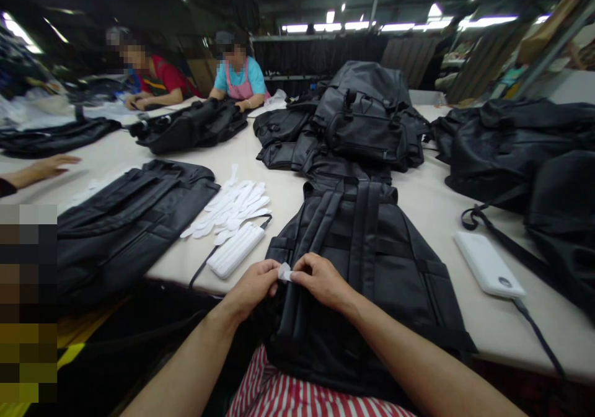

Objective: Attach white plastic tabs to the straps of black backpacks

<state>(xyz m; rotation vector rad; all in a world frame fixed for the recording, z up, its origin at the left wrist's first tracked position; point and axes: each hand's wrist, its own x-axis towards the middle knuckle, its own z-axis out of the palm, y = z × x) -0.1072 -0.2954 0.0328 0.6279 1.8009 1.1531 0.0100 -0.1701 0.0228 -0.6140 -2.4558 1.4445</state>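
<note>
Left hand [251,290] and right hand [320,280] pinch a small white tag [284,272] together, over a black backpack [367,268]. Pack lies straps up, long axis pointing away from the person, near end past the table edge [186,274]. Strip of tabletop separates it from a white corded block [488,264] on the right.

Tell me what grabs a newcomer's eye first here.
Black backpacks crowd the long pale worktable, one lying straps-up at the near edge. The left hand and right hand pinch a small white tag above it. A heap of white strips lies just left of that bag.
</note>
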